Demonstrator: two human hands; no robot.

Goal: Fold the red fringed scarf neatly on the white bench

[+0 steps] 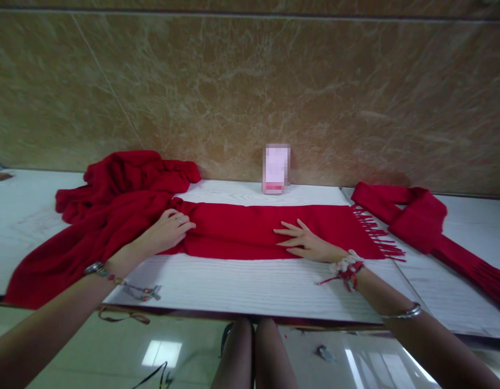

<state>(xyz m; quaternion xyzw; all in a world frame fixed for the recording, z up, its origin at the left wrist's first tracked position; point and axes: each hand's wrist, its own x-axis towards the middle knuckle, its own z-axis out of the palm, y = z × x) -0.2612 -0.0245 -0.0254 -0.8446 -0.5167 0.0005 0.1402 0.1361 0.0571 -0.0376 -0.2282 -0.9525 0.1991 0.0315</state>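
Note:
A red fringed scarf (pixel 241 229) lies as a flat band across the white table, its fringe pointing right. At the band's left end my left hand (pixel 172 227) has its fingers bent together on the cloth, gripping it; the thumb is mostly hidden. My right hand (pixel 308 243) rests on the band with fingers spread flat, holding nothing. Left of the band, a bunched heap of red cloth (pixel 124 183) spreads to the table's front edge, partly under my left forearm.
Another red scarf (pixel 415 216), loosely folded, lies at the right with its fringe near the front edge. A pale pink phone-like object (pixel 275 170) leans upright against the brown marbled wall (pixel 241 92). The white table (pixel 250 283) runs along that wall.

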